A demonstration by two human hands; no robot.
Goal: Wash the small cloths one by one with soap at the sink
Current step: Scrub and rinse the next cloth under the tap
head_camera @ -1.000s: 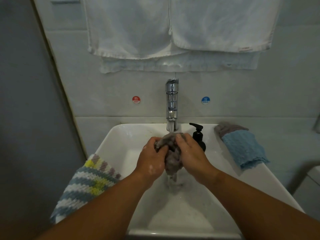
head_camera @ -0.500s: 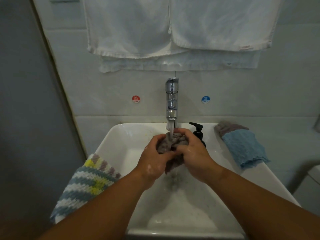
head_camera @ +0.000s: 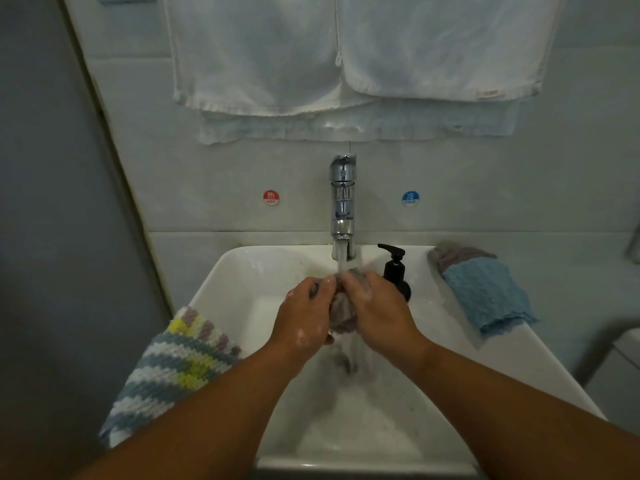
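"Grey cloth (head_camera: 341, 311): where is it?"
"Centre of the frame, bunched between both hands above the white sink (head_camera: 242, 292), directly under the running water of the chrome faucet (head_camera: 343, 206)."
"And the hands?"
"The left hand (head_camera: 304, 320) and right hand (head_camera: 377, 310) each curl their fingers round the cloth, gripping it; soap suds dot both."
"What else?"
"A black soap pump bottle (head_camera: 396, 275) stands just right of the faucet on the sink rim. A blue cloth (head_camera: 485, 296) lies at the right of the frame; a striped knitted cloth (head_camera: 176, 368) drapes over the sink's left edge. White towels (head_camera: 277, 53) hang at the top."
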